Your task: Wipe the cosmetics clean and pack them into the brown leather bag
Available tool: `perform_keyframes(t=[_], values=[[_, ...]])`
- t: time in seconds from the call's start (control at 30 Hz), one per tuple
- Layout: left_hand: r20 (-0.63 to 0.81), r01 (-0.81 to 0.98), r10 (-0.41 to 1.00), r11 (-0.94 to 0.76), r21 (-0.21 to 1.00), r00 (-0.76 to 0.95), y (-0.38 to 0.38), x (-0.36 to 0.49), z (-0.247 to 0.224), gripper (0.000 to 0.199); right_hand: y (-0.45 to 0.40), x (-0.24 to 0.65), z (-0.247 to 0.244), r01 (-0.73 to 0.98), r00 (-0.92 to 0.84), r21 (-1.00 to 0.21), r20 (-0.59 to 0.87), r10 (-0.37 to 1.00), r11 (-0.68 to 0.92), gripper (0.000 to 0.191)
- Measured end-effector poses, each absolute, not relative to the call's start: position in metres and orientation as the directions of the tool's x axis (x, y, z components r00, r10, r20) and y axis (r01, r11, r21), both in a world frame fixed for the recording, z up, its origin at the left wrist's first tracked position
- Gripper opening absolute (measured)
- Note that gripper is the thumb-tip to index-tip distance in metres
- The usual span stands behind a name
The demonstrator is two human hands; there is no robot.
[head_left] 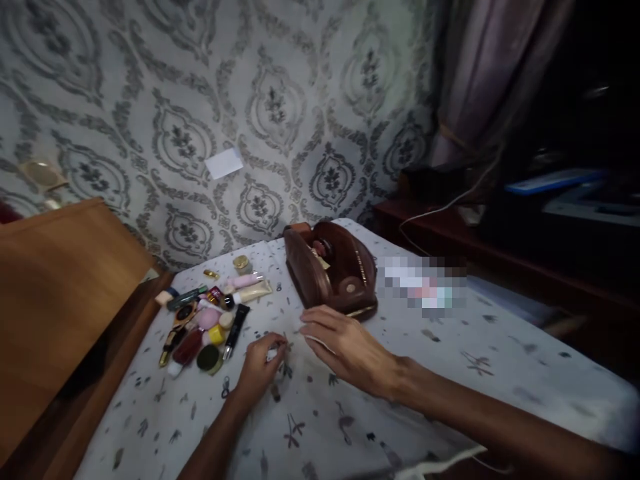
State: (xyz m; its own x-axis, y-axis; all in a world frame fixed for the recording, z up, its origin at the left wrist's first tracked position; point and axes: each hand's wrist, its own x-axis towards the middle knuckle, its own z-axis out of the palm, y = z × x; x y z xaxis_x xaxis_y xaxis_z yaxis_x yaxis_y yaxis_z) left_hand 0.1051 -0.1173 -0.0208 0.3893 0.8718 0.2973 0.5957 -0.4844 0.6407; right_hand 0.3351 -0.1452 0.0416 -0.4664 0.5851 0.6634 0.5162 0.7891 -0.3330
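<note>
My left hand [264, 355] hovers over or rests on the patterned cloth, its fingers curled and pinched. A small whitish patch shows between thumb and fingers, too unclear to name. My right hand [350, 350] has its fingers stretched out together, just in front of a brown cosmetic bag [313, 287]. A thin pale edge shows beneath those fingers; I cannot tell what it is. The bag stands unzipped, with a dark reddish item [324, 248] inside. Left of my hands lies a pile of cosmetics, among them a black tube [237, 331], a pink sponge [209, 318] and a dark-lidded jar [209, 359].
A cream tube [253, 291] and a gold-lidded jar [242, 264] lie at the back of the cloth [310, 413]. A wooden panel [65, 287] borders the left side. At right are a blurred-out item [425, 287], a white cable [450, 203] and a dark red shelf [425, 233].
</note>
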Motion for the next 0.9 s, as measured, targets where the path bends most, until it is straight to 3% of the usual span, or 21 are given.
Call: perform_keyframes(t=[0.1, 0.17, 0.23, 0.33, 0.5, 0.73, 0.9], values=[[0.282, 0.625, 0.894, -0.445, 0.641, 0.348, -0.114, 0.103, -0.01, 0.02, -0.131, 0.307, 0.027, 0.351, -0.406, -0.684, 0.504, 0.762, 0.639, 0.019], [0.299, 0.657, 0.896, -0.443, 0.61, 0.328, -0.108, 0.1, 0.001, 0.019, -0.118, 0.287, 0.016, 0.175, -0.329, -0.912, 0.3, 0.895, 0.37, 0.016], [0.337, 0.694, 0.893, -0.445, 0.566, 0.297, -0.099, 0.095, 0.011, 0.018, -0.105, 0.268, 0.008, -0.097, -0.28, -0.995, 0.032, 0.959, 0.005, 0.014], [0.416, 0.746, 0.879, -0.437, 0.502, 0.235, -0.077, 0.084, 0.022, 0.018, -0.093, 0.245, 0.0, -0.395, -0.309, -0.847, -0.243, 0.919, -0.357, 0.011], [0.502, 0.797, 0.858, -0.374, 0.474, 0.104, -0.011, 0.056, 0.034, 0.022, -0.089, 0.233, -0.014, -0.538, -0.557, -0.626, -0.239, 0.795, -0.565, 0.012], [0.55, 0.856, 0.831, -0.222, 0.467, -0.085, 0.101, 0.038, 0.048, 0.03, -0.087, 0.241, -0.031, -0.599, -0.646, -0.455, -0.212, 0.733, -0.659, 0.02], [0.487, 0.9, 0.873, -0.203, 0.385, -0.012, 0.141, 0.059, 0.028, 0.034, -0.085, 0.242, -0.031, -0.6, -0.666, -0.433, -0.197, 0.72, -0.673, 0.021]])
